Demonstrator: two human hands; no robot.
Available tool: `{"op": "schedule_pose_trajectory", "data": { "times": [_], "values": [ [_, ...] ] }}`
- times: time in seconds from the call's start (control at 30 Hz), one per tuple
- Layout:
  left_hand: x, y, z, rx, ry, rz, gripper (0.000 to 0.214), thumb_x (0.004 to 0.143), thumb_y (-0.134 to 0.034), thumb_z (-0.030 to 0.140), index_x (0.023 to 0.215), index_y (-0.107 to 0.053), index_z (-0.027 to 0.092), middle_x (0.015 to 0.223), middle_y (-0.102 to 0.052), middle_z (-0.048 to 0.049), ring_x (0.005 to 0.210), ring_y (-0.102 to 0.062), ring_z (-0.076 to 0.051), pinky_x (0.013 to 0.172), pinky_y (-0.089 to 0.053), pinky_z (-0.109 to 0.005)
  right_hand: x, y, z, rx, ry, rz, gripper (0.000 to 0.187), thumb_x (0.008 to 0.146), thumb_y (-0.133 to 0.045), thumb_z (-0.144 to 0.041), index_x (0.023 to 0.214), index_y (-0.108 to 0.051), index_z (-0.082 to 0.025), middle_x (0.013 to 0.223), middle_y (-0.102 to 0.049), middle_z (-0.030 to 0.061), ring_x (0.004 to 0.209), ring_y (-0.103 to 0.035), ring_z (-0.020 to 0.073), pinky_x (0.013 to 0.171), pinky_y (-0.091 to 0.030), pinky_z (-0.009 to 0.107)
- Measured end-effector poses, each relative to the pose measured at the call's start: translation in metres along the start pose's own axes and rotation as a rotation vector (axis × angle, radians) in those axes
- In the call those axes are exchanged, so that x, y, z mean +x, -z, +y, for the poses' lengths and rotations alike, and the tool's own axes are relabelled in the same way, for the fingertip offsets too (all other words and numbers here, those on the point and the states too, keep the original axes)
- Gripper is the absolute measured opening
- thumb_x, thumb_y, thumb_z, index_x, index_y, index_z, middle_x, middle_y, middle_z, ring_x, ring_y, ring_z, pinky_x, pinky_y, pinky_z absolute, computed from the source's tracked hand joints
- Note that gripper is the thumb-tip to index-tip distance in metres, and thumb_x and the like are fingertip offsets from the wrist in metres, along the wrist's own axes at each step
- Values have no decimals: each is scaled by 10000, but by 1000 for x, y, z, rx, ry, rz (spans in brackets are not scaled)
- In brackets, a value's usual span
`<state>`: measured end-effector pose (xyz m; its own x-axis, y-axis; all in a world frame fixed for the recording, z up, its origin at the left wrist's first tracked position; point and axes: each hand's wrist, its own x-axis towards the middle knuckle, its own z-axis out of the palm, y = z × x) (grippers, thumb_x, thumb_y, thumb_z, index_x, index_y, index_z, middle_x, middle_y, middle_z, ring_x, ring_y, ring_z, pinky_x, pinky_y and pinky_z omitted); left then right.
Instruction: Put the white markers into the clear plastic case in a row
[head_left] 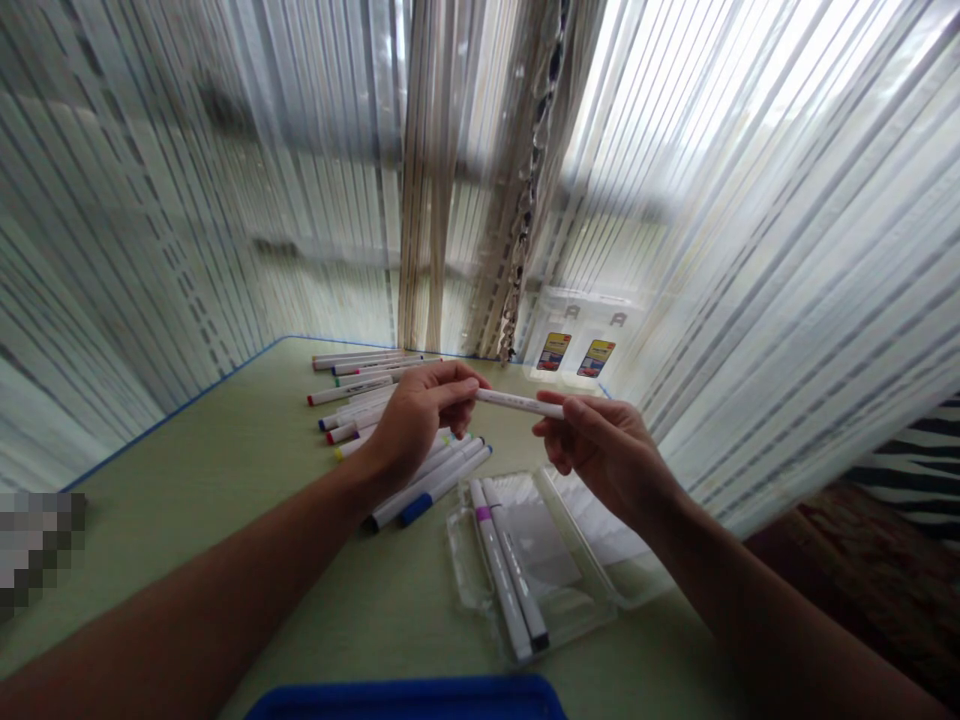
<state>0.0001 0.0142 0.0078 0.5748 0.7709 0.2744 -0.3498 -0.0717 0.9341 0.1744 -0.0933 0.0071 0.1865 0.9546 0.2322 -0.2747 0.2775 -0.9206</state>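
Note:
A slim white marker [519,402] is held level above the table between my two hands. My left hand [420,410] pinches its left end, and my right hand [600,440] grips its right end; the fingers hide both tips. Under and beside my left hand lie several white markers [360,392] with coloured ends, and a marker with a blue cap [417,508] is at the near side of the pile. Below my right hand, an open clear plastic case [547,540] contains two markers [504,570], one with a purple band and one with a dark end.
Another clear plastic case [581,340] with two yellow and blue labels stands at the table's back edge by the striped curtain [322,200]. A blue tray edge [405,695] shows at the near side of the green table [180,500]. A blurred-out object [34,550] sits far left.

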Motion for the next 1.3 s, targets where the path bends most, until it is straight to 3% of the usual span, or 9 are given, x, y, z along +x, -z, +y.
{"op": "schedule_pose_trajectory", "data": {
  "times": [0.37,0.63,0.93,1.3],
  "values": [
    [-4,-6,0,56,18,-77,123,890,-598,266,863,-614,147,469,-397,84,408,-353,-69,413,-337,-193,5,5,5,-81,112,135,170,778,-810,-308,879,-785,-174,699,-749,45,493,-595,87,439,-451,193],
    [-3,-6,0,180,-84,-48,207,874,-646,322,916,-647,119,614,-535,39,453,-482,-75,439,-403,-216,9,8,6,-71,150,239,200,801,-786,-344,872,-756,-160,667,-712,32,484,-568,78,434,-421,187],
    [-6,-4,5,146,-53,-63,296,873,-644,269,1084,-686,65,855,-699,-76,567,-581,-102,529,-509,-258,14,13,5,-19,166,327,219,776,-791,-351,840,-727,-151,640,-692,29,467,-552,83,418,-404,196],
    [-6,-3,7,265,-142,-68,285,867,-676,282,1051,-720,69,817,-731,-82,525,-584,-90,515,-502,-240,14,13,6,-4,130,325,223,779,-786,-355,841,-717,-152,630,-683,20,449,-542,82,408,-384,200]
  ]
}}
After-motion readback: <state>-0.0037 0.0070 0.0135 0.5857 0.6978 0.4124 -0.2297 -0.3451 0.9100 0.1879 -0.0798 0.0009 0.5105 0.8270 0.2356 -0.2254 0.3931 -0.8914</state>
